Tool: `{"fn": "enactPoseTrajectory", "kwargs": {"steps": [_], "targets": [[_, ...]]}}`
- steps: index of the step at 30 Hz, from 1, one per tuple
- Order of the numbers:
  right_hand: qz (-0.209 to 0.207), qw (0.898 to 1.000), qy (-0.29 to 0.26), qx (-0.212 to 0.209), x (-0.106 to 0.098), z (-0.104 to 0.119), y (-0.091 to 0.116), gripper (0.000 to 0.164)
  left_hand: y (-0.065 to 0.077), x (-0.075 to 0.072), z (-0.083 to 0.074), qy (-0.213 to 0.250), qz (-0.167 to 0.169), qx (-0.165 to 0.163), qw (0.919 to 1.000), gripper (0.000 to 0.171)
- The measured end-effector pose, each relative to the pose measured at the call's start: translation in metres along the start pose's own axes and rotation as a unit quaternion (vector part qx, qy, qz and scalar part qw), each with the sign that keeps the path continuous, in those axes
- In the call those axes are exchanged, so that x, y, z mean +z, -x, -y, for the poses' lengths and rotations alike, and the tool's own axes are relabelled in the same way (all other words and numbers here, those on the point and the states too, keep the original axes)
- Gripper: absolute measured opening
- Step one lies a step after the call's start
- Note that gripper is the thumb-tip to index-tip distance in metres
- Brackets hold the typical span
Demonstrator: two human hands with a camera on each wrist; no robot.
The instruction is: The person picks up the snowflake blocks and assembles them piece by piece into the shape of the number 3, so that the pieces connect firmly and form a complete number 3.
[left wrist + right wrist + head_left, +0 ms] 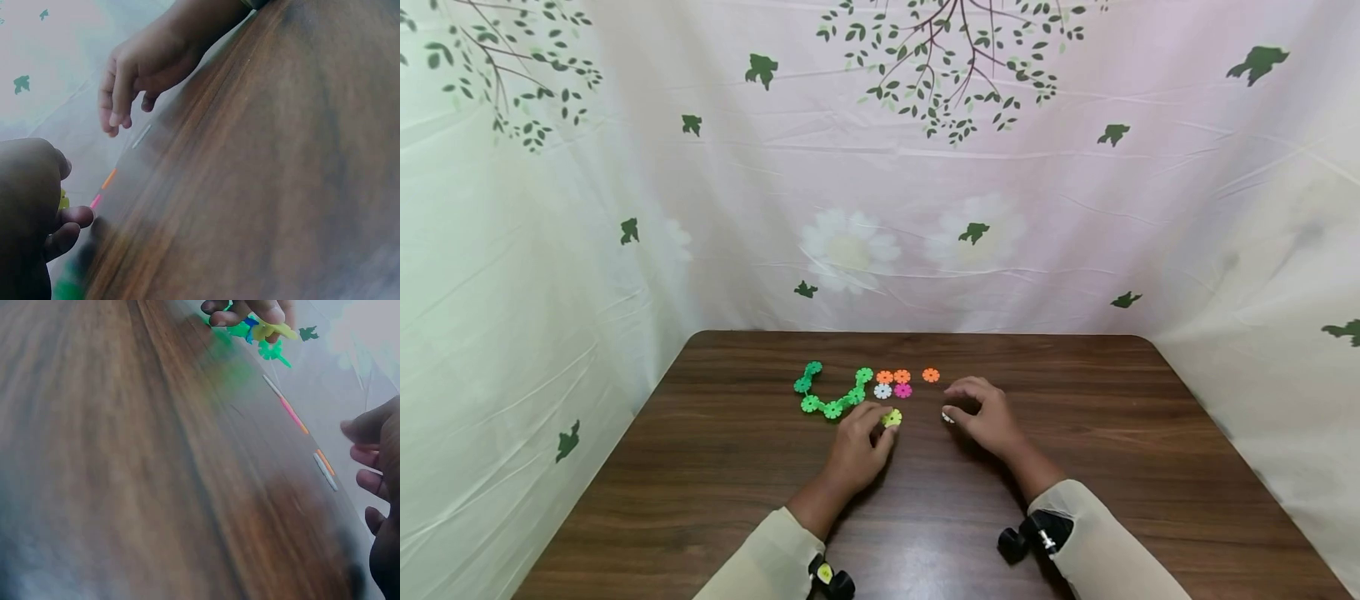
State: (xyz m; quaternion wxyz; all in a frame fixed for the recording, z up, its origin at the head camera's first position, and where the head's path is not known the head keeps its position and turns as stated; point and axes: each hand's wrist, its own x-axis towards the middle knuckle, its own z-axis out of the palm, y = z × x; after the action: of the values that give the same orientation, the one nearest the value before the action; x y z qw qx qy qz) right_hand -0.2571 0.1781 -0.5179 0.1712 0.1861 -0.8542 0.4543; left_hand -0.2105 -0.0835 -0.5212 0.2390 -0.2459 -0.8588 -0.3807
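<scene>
Two bare hands above a dark wood-grained counter [925,525], seen from close by. The left hand [854,450] pinches a yellow notched disc [892,417] between thumb and fingers; a blue piece [250,322] shows near that grasp, though whether the two are joined cannot be told. The right hand [990,419] is empty, its fingers loosely bent and apart, poised over a white disc [325,472] lying flat below its thumb. To the left of the left hand and ahead of it curves a chain of green discs [832,409]; directly ahead of that hand lie a pair of orange discs [884,377], another white disc [882,391] and a pink disc [903,390]. A single orange disc [931,375] lies ahead and to the left of the right hand. The step appears to be taking up the flat disc. Done well, right thumb and forefinger meet its opposite edges and tip one side up rather than press down, while the left pinch is best light, with free notches uncovered and the chain unjostled.
</scene>
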Motion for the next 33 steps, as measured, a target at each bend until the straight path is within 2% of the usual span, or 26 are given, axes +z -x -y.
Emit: {"fn": "enactPoseTrajectory", "kwargs": {"steps": [6, 13, 17, 26, 33], "targets": [[0.025, 0.998, 0.050, 0.038, -0.0026, -0.0020, 0.0020, 0.022, 0.0002, 0.0013, -0.0002, 0.001, -0.001, 0.001, 1.0000, 0.024], [0.079, 0.988, 0.101, 0.088, -0.0040, -0.0011, 0.0009, 0.017, -0.0002, 0.0012, -0.0014, 0.004, 0.005, -0.002, 1.0000, 0.024], [0.094, 0.986, 0.100, 0.092, -0.0032, -0.0009, -0.0003, 0.013, -0.0003, 0.0008, -0.0017, 0.007, 0.007, -0.009, 0.9999, 0.025], [0.090, 0.991, 0.058, 0.085, 0.0010, 0.0024, 0.0000, 0.017, 0.0004, -0.0008, -0.0024, 0.015, 0.013, -0.013, 0.9997, 0.030], [0.091, 0.991, 0.056, 0.084, 0.0016, 0.0057, -0.0003, 0.015, 0.0004, -0.0012, -0.0012, 0.008, 0.023, -0.012, 0.9996, 0.027]]}}
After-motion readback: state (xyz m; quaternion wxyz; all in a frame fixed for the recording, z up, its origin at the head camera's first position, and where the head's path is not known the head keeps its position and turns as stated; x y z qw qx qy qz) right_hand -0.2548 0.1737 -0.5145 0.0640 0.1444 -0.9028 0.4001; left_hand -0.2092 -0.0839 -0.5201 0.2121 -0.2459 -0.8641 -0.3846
